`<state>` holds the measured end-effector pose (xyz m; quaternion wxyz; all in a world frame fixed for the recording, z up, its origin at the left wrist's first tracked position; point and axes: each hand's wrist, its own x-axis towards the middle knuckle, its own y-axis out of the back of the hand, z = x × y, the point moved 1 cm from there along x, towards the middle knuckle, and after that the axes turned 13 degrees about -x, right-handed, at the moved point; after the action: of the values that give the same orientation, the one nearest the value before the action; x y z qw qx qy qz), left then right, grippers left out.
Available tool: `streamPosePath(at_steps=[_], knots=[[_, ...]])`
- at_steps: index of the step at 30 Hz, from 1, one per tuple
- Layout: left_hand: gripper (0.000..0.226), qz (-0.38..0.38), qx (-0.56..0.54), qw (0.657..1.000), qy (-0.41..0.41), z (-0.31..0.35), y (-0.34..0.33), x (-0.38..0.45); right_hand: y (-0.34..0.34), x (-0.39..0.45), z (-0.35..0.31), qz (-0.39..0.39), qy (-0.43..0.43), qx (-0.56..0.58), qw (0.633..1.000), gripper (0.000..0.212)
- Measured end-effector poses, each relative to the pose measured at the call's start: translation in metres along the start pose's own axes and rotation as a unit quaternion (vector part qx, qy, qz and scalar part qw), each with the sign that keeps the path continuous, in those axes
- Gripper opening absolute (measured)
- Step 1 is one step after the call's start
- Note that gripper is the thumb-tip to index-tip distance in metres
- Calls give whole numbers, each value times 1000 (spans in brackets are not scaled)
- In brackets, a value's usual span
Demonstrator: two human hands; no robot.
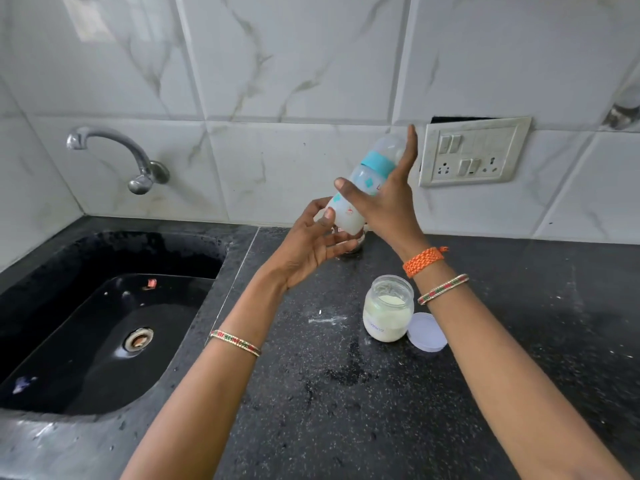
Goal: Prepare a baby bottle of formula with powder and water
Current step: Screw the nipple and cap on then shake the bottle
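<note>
the baby bottle (360, 192) is held up in the air above the back of the black speckled worktop (346, 393), tilted so that its clear cap and teal collar lean up and to the right toward the tiled wall. milky white liquid sits in its lower end.

the right hand (384, 202) is wrapped around the middle of the bottle, thumb across the front, index finger stretched up along the cap. the left hand (311, 240) is loosely curled, with its thumb tip touching the lower left side of the bottle and its fingers cupped under the base; whether they press on it cannot be told.

below the hands, on the worktop, stands an open formula jar (388, 313) partly filled with pale powder, and its round white lid (426, 332) lies flat just beside it on the right. a thin smear of spilled powder (327, 319) lies left of the jar. something small stands on the worktop behind the bottle's base, mostly hidden.

to the left is a dark sink (114, 327) with a metal tap (117, 157) on the wall above it. a switch panel (474, 155) is set in the tiles to the right of the bottle. both wrists wear beaded bangles, and the right one also has an orange woven band (424, 261).
</note>
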<state>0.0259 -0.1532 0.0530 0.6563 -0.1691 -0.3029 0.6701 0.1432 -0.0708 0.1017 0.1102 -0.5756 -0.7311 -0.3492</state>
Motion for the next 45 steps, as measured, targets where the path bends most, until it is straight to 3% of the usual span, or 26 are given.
streamPosePath(at_steps=[2, 4, 6, 7, 8, 10, 12, 13, 15, 16, 19, 20, 23, 24, 26, 27, 30, 31, 34, 35, 38, 40, 41, 42, 43, 45], knots=[[27, -9, 43, 999, -9, 2, 0, 0, 9, 7, -5, 10, 16, -4, 1000, 104], [31, 29, 107, 993, -33, 6, 2, 0, 22, 23, -4, 154, -30, 116, 981, 89], [30, 103, 109, 987, -55, 12, 11, -1, 35, 27, -9, 327, -140, 328, 875, 77], [30, 135, 96, 984, -59, 14, 16, -2, 35, 26, -8, 369, -153, 380, 834, 78], [30, 161, 94, 981, -58, 15, 21, -3, 35, 20, -11, 368, -155, 358, 844, 82], [26, 195, 116, 973, -45, 14, 27, -3, 27, 0, -16, 221, -87, 208, 949, 84], [18, 209, 135, 968, -39, 12, 29, -1, 17, -10, -10, 183, -16, 132, 974, 80], [16, 211, 137, 967, -38, 10, 27, 0, 18, -11, -16, 220, -12, 166, 961, 80], [14, 217, 128, 967, -41, 5, 27, 2, 18, -12, -15, 359, -33, 262, 895, 78], [14, 217, 126, 967, -39, 2, 27, 2, 18, -15, -24, 360, -45, 290, 885, 77], [12, 212, 126, 969, -27, -4, 29, 2, 11, -25, -27, 184, -34, 215, 958, 78], [12, 214, 125, 968, -28, -5, 30, 2, 10, -25, -27, 197, -41, 227, 953, 77], [13, 206, 119, 971, -34, -5, 32, 0, 15, -18, -28, 338, -72, 290, 893, 82], [13, 195, 124, 973, -25, -4, 32, -2, 15, -17, -29, 321, -59, 275, 904, 81], [13, 173, 147, 974, -5, -3, 33, -5, 12, -18, -23, 202, -54, 212, 955, 82], [13, 172, 156, 973, -3, -1, 33, -5, 12, -16, -19, 189, -70, 227, 953, 83], [14, 195, 141, 970, -21, 3, 35, -7, 14, 2, 2, 296, -153, 345, 877, 82], [14, 193, 139, 971, -18, 3, 36, -8, 13, 8, 8, 277, -178, 364, 871, 84], [13, 162, 154, 975, 10, 4, 35, -8, 2, 9, 24, 45, -270, 351, 896, 96], [13, 165, 155, 974, 9, 5, 36, -8, 0, 8, 29, 29, -295, 336, 894, 93], [15, 202, 138, 969, -20, 7, 40, -7, -10, 9, 45, 147, -347, 317, 870, 54], [15, 213, 140, 967, -24, 5, 44, -7, -18, 4, 40, 47, -318, 274, 906, 39], [15, 218, 145, 965, -24, 5, 45, -6, -24, -1, 41, -28, -305, 256, 917, 42], [15, 226, 148, 962, -27, 6, 46, -7, -30, -3, 42, -46, -298, 237, 924, 48], [15, 240, 147, 959, -35, 8, 48, -7, -32, -3, 39, -3, -297, 235, 926, 52], [17, 270, 129, 953, -55, 9, 53, -8, -31, 2, 37, 160, -302, 302, 890, 51]])
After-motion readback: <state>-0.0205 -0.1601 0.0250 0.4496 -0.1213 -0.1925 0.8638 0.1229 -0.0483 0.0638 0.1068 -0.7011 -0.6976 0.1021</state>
